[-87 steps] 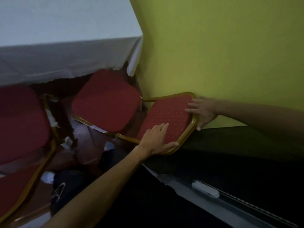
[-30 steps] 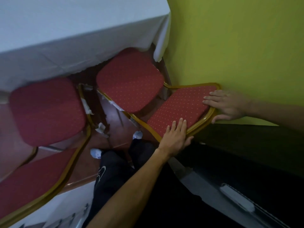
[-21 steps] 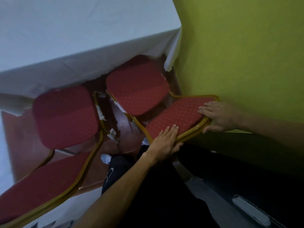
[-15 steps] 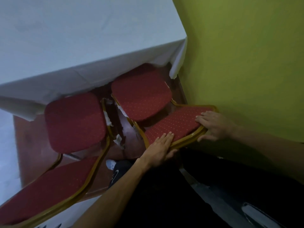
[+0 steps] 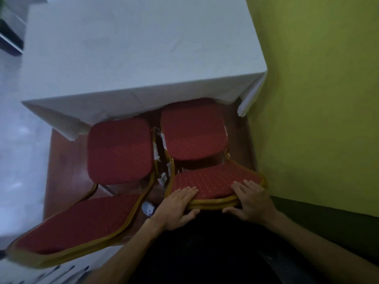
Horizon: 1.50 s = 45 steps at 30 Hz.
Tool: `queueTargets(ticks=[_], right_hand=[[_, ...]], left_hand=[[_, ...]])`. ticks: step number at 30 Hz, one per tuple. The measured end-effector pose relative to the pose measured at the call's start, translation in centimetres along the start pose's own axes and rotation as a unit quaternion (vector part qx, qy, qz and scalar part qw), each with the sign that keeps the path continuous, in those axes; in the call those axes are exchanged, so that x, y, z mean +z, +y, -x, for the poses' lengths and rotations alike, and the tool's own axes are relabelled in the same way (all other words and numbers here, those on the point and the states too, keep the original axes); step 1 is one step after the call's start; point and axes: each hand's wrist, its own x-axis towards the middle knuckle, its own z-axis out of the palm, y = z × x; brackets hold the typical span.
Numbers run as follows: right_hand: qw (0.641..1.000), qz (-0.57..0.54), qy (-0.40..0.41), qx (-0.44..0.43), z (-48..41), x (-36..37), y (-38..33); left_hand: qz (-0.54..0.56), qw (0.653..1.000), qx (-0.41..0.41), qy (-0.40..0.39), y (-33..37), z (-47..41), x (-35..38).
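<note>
Your left hand [image 5: 180, 208] and your right hand [image 5: 253, 201] both clasp the top rail of the red padded chair with the gold metal frame [image 5: 213, 183], which stands at the table [image 5: 133, 48], at its near edge by the wall end. Both forearms reach forward from the bottom of the view, wrists nearly straight, palms down. On each hand the fingers [image 5: 189, 190] lie side by side over the front of the backrest cushion. The thumb hooks against the rail on your side, so the frame is pinched between thumb and fingers. The left hand sits at the rail's left corner and the right hand near its right corner, apart from each other.

The backrest is a rounded, shield-like pad in dark red woven fabric with a grid of small pale dots, edged by a curved tube in glossy gold paint. The seat [image 5: 192, 132] is a squarish cushion with rounded corners in the same cloth, and its far edge meets the hanging hem of the table's cover.

The table is rectangular, under a smooth white cloth with faint creases that drapes over its near edge. A second red chair [image 5: 119, 150] of the same make stands just beside the first along the table's near edge. A matte yellow-green wall [image 5: 317, 78] runs along the table's right end. A glossy reddish-brown floor [image 5: 61, 160] shows below the table's near edge.
</note>
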Motion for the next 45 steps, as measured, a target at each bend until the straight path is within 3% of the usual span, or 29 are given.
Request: queueTargets(ticks=[4,8,10,17,28,36,45], right_hand=[[0.999,-0.048,-0.015,0.019,0.3,0.3,-1.6],[0.991,-0.107,-0.059,-0.063,0.3,0.0,1.0],[0.989,-0.115,-0.072,-0.059,0.5,0.6,1.5],[0.991,-0.104,-0.049,-0.067,1.7,1.6,2.0],[0.995,-0.087,-0.003,-0.05,4.6,2.9,-0.9],[0.993,-0.114,0.006,-0.03,6.1,3.4,-1.9],[0.983,-0.111,-0.09,-0.113,4.1,3.0,0.2]], left_hand=[[-0.001,0.999,-0.031,0.014,-0.6,1.5,0.4],[-0.015,0.997,-0.057,0.047,-0.1,1.8,1.0],[-0.02,0.996,-0.063,0.056,0.1,1.9,1.3],[-0.012,0.994,-0.078,0.073,1.6,2.3,2.5],[-0.021,0.997,-0.071,0.036,1.2,4.2,3.2],[-0.039,0.994,-0.066,0.075,1.9,5.1,4.0],[-0.065,0.992,-0.1,0.05,3.1,5.0,4.2]])
